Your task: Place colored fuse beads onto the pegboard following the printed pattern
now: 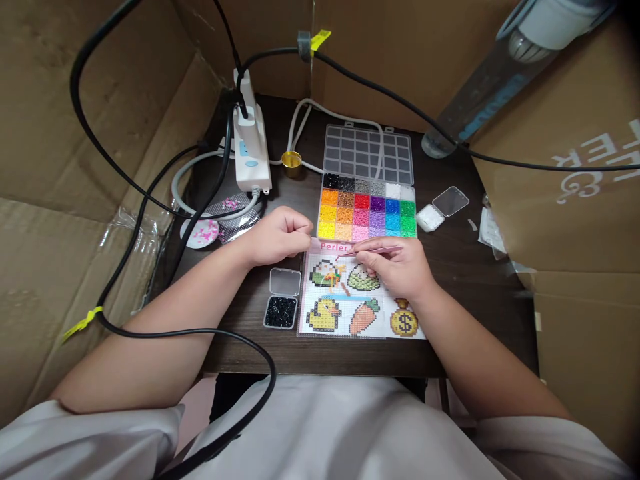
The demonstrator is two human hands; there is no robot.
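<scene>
My right hand (pixel 397 265) pinches pink tweezers (pixel 370 251) above the top of a printed pattern sheet (pixel 345 303) marked "Perler". The tweezers' tips point left, over the upper-left picture, where small colored pieces lie. My left hand (pixel 283 235) is closed at the sheet's top-left corner; what its fingers hold, if anything, is hidden. Just beyond both hands is an open compartment box (pixel 367 208) of beads in many colors, its clear lid folded back. Left of the sheet sits a small open box of black beads (pixel 280 312).
A white power strip (pixel 253 153) with cables stands at the back left, near a small gold cup (pixel 291 163). On the right are a small box of white beads (pixel 431 218) and a clear bottle (pixel 490 93). Black cables (pixel 240 337) cross over my left arm. Cardboard walls surround the desk.
</scene>
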